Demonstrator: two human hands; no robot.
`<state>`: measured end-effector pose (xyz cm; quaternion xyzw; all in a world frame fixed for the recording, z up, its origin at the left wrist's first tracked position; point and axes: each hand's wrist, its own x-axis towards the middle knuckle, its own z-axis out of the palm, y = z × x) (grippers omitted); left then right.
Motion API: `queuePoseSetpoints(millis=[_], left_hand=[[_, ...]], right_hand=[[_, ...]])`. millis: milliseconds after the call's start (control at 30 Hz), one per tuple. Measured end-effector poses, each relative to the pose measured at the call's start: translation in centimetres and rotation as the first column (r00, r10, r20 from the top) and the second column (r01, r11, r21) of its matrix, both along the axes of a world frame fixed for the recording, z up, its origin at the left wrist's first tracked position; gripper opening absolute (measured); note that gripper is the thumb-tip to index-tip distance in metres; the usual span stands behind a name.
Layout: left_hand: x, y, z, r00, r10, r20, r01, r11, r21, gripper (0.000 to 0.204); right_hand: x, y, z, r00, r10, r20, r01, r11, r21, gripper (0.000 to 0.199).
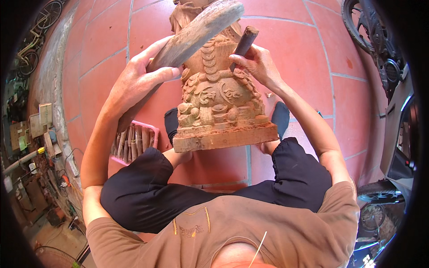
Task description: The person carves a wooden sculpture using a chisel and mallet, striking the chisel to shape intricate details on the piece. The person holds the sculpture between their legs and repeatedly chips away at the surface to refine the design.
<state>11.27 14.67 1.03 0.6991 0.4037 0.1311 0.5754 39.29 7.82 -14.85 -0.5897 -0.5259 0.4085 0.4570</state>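
Observation:
A carved wooden statue (214, 98) lies on the floor between my feet, its flat base (223, 137) toward me and its far end partly covered. The carving has a column of overlapping coin-like discs and rounded shapes below. My left hand (145, 71) is closed round a long, worn wooden mallet (201, 31), whose broad end reaches over the statue. In my right hand (259, 62) is a chisel with a dark wooden handle (245, 41). It stands tilted against the statue's right side; its cutting end is hidden by the carving and cannot be made out.
A pink basket (155, 138) of several wooden-handled tools (136, 142) stands by my left knee. Red floor tiles (295, 49) surround the statue. Motorbikes (393, 76) line the right side. Along the left are a bicycle (31, 58), boxes (45, 114) and clutter.

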Motion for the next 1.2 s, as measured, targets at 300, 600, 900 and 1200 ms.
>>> queuePoseSetpoints(millis=[300, 600, 900, 1200], left_hand=[[0.0, 0.1, 0.0, 0.999, -0.047, -0.015, 0.048, 0.992, 0.116, 0.067], [0.2, -0.4, -0.6, 0.959, -0.109, -0.263, 0.197, 0.921, 0.337, 0.066], [0.3, -0.6, -1.1, 0.996, -0.061, -0.061, 0.078, 0.943, 0.325, 0.065], [-0.2, 0.2, -0.8, 0.997, -0.071, -0.031, 0.077, 0.96, 0.269, 0.067]], right_hand=[[-0.6, 0.9, 2.3, 0.892, 0.169, 0.418, -0.192, 0.981, 0.012, 0.032], [-0.8, 0.8, 2.2, 0.876, 0.159, 0.455, -0.208, 0.976, 0.06, 0.032], [-0.8, 1.0, 2.0, 0.875, 0.166, 0.455, -0.19, 0.982, 0.007, 0.033], [1.0, 0.3, 0.6, 0.98, 0.029, -0.194, -0.065, 0.981, -0.182, 0.029]])
